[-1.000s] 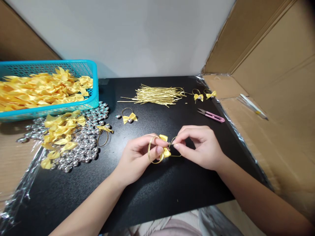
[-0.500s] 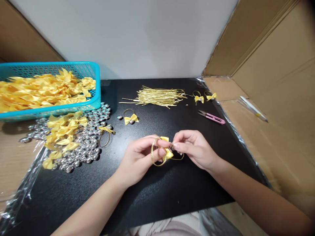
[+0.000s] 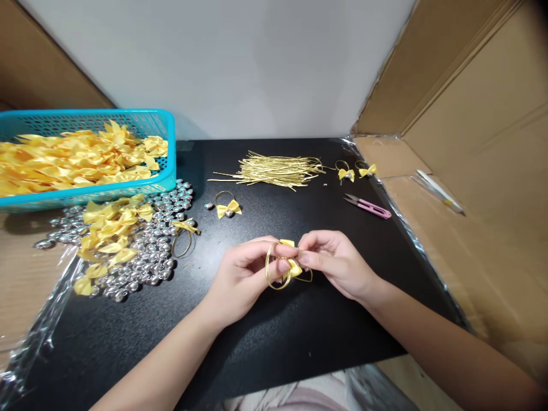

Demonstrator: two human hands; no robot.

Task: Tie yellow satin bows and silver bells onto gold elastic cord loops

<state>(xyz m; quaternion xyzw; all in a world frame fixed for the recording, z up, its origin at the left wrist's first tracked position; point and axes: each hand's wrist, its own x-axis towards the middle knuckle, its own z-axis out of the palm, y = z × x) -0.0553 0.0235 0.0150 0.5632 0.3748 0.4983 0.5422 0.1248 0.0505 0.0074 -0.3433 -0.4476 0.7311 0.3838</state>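
Over the black table, my left hand (image 3: pixel 250 268) pinches a yellow ribbon bow (image 3: pixel 293 267) between thumb and forefinger. A loop of gold cord (image 3: pixel 268 268) hangs around those fingertips. My right hand (image 3: pixel 331 260) is closed in a pinch right beside the bow, its fingertips meeting my left forefinger. What it pinches is mostly hidden; a thin gold strand (image 3: pixel 307 279) curves out below it. Farther back lies a bundle of gold cords (image 3: pixel 278 170). A bow with a silver bell-like bead and a cord loop (image 3: pixel 229 209) rests to the left of it.
A turquoise basket (image 3: pixel 169 148) full of yellow bows stands at the left. Silver beads (image 3: pixel 145 265) and loose bows (image 3: pixel 112 228) are heaped before it. Pink thread snips (image 3: pixel 369 206) lie at the right, with white tweezers (image 3: pixel 439 191) on the cardboard beyond.
My right hand has shifted slightly left, closer to my left fingertips. The gold strand below it has drawn in a little. My left hand keeps its pinch on the bow.
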